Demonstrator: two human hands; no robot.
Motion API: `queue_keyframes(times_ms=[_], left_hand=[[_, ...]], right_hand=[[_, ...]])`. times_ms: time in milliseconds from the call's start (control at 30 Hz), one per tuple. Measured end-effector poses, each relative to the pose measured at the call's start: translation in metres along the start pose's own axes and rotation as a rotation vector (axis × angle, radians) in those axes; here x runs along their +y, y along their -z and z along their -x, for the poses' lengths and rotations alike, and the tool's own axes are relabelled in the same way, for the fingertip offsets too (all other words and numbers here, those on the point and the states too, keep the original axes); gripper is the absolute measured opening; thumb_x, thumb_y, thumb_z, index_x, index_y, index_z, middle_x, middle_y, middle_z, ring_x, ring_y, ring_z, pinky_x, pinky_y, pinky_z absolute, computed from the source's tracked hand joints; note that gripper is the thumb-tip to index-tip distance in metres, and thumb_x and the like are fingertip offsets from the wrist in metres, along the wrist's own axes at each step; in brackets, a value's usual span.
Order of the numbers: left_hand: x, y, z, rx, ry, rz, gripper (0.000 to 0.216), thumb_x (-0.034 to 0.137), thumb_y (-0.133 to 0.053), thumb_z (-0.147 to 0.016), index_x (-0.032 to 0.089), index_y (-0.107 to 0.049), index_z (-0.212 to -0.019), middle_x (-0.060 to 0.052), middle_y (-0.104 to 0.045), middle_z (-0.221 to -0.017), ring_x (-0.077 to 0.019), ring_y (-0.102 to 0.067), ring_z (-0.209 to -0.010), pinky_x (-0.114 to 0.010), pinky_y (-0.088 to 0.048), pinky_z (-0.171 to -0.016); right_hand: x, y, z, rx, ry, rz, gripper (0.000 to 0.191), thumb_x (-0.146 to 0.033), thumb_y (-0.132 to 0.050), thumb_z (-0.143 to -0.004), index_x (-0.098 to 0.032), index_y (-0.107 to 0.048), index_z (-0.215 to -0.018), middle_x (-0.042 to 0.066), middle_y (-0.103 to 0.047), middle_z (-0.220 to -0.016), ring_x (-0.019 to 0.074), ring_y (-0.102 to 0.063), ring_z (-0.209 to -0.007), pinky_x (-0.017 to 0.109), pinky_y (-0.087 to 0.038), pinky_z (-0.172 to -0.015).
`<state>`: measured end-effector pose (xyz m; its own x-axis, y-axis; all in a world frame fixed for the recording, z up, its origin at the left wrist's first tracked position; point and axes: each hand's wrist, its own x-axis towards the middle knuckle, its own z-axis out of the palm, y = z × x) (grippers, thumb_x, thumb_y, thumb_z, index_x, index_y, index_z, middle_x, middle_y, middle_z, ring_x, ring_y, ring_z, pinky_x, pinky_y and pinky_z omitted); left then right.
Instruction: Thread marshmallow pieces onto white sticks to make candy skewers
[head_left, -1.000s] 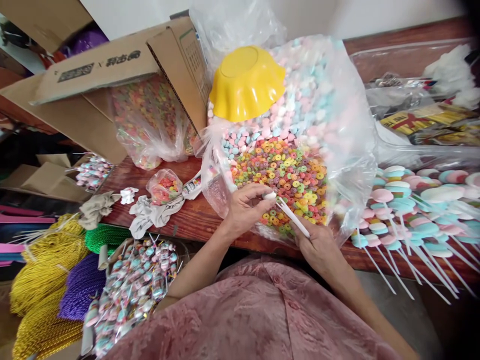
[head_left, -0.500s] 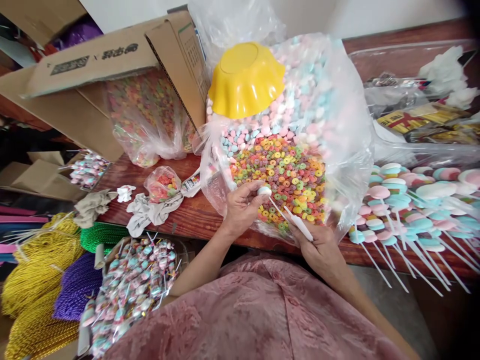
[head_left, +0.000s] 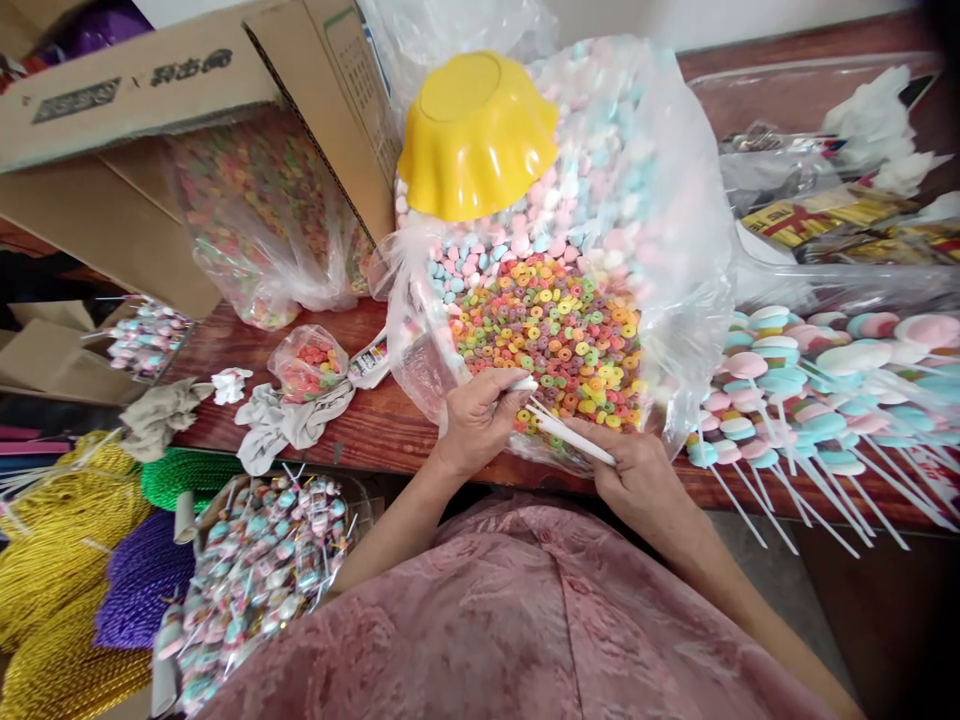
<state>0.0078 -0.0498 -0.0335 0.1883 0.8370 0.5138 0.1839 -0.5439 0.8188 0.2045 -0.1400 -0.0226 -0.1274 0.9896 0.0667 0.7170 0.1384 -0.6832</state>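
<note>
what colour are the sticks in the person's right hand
White; the sticks in the right hand show best in the head view.

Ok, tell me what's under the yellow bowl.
The bowl sits upside down. Small pink, blue and white sweets show along its near and right edges. Whatever lies beneath its hollow is covered, so I can't tell.

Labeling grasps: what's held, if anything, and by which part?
Left hand: small white piece, pinched at its edge. Right hand: white sticks, by the ends farthest from that piece.
</note>
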Motion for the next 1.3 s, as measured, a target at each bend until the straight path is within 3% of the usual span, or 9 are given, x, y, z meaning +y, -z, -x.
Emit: queue_keyframes(times_ms=[167, 367, 500, 633, 800, 933, 1100, 1200, 1300], left_hand=[[0.01, -0.001, -0.003, 0.027, -0.117, -0.1, 0.012, 0.025, -0.064, -0.092, 0.02, -0.073, -0.097, -0.005, -0.078, -0.091, -0.0147, -0.072, -0.082, -0.028, -0.058, -0.077], [0.011, -0.004, -0.003, 0.057, -0.237, -0.154, 0.014, 0.018, -0.061, -0.093, 0.02, -0.073, -0.099, -0.005, -0.078, -0.093, -0.0155, -0.073, -0.088, -0.029, -0.059, -0.083], [0.005, -0.011, -0.006, 0.138, -0.046, 0.012, 0.016, 0.025, -0.069, -0.089, 0.021, -0.073, -0.104, -0.005, -0.075, -0.097, -0.0155, -0.071, -0.088, -0.03, -0.058, -0.084], [0.002, -0.013, -0.022, 0.105, 0.209, 0.266, 0.032, 0.038, -0.078, -0.082, 0.022, -0.074, -0.108, -0.004, -0.071, -0.101, -0.015, -0.069, -0.091, -0.027, -0.058, -0.081], [0.006, -0.018, -0.027, 0.03, 0.3, 0.384, 0.034, 0.042, -0.081, -0.077, 0.022, -0.076, -0.104, -0.005, -0.074, -0.103, -0.0188, -0.071, -0.094, -0.033, -0.06, -0.086], [0.012, -0.035, -0.007, 0.071, 0.227, 0.303, 0.033, 0.043, -0.068, -0.09, 0.023, -0.072, -0.116, -0.007, -0.074, -0.115, -0.0225, -0.07, -0.107, -0.04, -0.059, -0.096], [0.028, -0.055, 0.014, -0.128, 0.034, 0.183, 0.028, 0.035, -0.054, -0.098, 0.019, -0.072, -0.114, -0.01, -0.075, -0.11, -0.0218, -0.071, -0.105, -0.04, -0.058, -0.097], [0.028, -0.05, 0.018, -0.207, 0.003, 0.152, 0.031, 0.034, -0.053, -0.099, 0.019, -0.067, -0.122, -0.011, -0.073, -0.115, -0.0216, -0.07, -0.107, -0.04, -0.057, -0.096], [0.019, -0.028, 0.018, -0.161, 0.037, -0.035, 0.029, 0.034, -0.058, -0.096, 0.021, -0.066, -0.121, -0.009, -0.073, -0.108, -0.02, -0.069, -0.095, -0.038, -0.057, -0.088]], right_hand=[[-0.009, -0.001, -0.001, 0.063, 0.049, -0.126, 0.05, -0.012, -0.044, -0.084, -0.016, -0.072, -0.125, 0.008, -0.078, -0.104, 0.0227, -0.074, -0.083, 0.034, -0.058, -0.079], [-0.019, -0.008, -0.007, 0.134, 0.006, -0.198, 0.04, -0.016, -0.045, -0.087, -0.016, -0.076, -0.113, 0.006, -0.077, -0.088, 0.0202, -0.07, -0.072, 0.031, -0.057, -0.073], [-0.028, -0.012, -0.013, 0.134, 0.036, -0.256, 0.042, -0.016, -0.045, -0.088, -0.019, -0.072, -0.119, 0.007, -0.077, -0.102, 0.0213, -0.071, -0.084, 0.033, -0.056, -0.079], [-0.025, -0.006, -0.02, 0.21, 0.035, -0.248, 0.034, -0.018, -0.047, -0.089, -0.018, -0.075, -0.108, 0.004, -0.075, -0.083, 0.0171, -0.065, -0.064, 0.028, -0.052, -0.065], [-0.021, -0.003, -0.023, 0.228, 0.04, -0.21, 0.03, -0.02, -0.048, -0.089, -0.019, -0.075, -0.102, 0.002, -0.069, -0.071, 0.0149, -0.057, -0.056, 0.027, -0.046, -0.059], [-0.021, -0.012, -0.017, 0.257, 0.028, -0.277, 0.033, -0.019, -0.049, -0.09, -0.021, -0.074, -0.111, -0.001, -0.066, -0.071, 0.0144, -0.056, -0.058, 0.026, -0.046, -0.058], [-0.007, -0.015, -0.009, 0.321, -0.032, -0.254, 0.028, -0.027, -0.049, -0.093, -0.02, -0.069, -0.074, -0.001, -0.05, -0.056, 0.0138, -0.046, -0.052, 0.026, -0.041, -0.052], [0.014, -0.008, -0.004, 0.337, -0.096, -0.247, 0.027, -0.032, -0.052, -0.094, -0.019, -0.07, -0.079, -0.001, -0.051, -0.056, 0.0149, -0.048, -0.053, 0.027, -0.041, -0.053], [0.036, 0.003, 0.003, 0.367, -0.156, -0.242, 0.025, -0.037, -0.058, -0.094, -0.018, -0.074, -0.093, -0.001, -0.057, -0.063, 0.0147, -0.049, -0.055, 0.027, -0.042, -0.054]])
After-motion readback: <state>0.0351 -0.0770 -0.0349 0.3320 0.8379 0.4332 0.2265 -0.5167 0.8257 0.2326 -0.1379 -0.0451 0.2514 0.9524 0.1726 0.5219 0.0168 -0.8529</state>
